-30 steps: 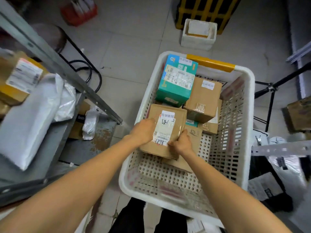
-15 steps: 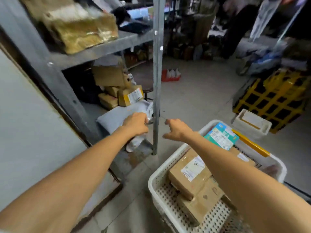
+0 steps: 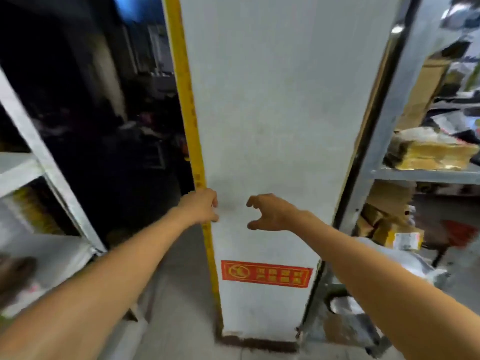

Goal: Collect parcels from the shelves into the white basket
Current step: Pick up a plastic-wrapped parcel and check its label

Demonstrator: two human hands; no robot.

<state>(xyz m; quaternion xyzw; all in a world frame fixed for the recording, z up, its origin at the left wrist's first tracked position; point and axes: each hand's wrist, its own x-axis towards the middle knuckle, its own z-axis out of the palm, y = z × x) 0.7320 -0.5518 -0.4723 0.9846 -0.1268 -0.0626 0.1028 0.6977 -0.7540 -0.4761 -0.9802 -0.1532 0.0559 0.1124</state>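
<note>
White pillar [image 3: 272, 126] dead ahead, yellow strip [image 3: 187, 100] down its left edge, red sign [image 3: 266, 274] with yellow characters, grey shelf frame [image 3: 384, 126] right, brown cardboard parcels [image 3: 389, 224], one golden-yellow wrapped parcel [image 3: 431, 154]

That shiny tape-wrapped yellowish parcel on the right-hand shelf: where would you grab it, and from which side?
Probably by its two short ends, reaching in from the shelf's open front. The tape-wrapped parcel lies flat and long across the shelf board, looking too broad for one hand, and its glossy wrap may be slippery. The shelf upright stands close to its left end.
</note>
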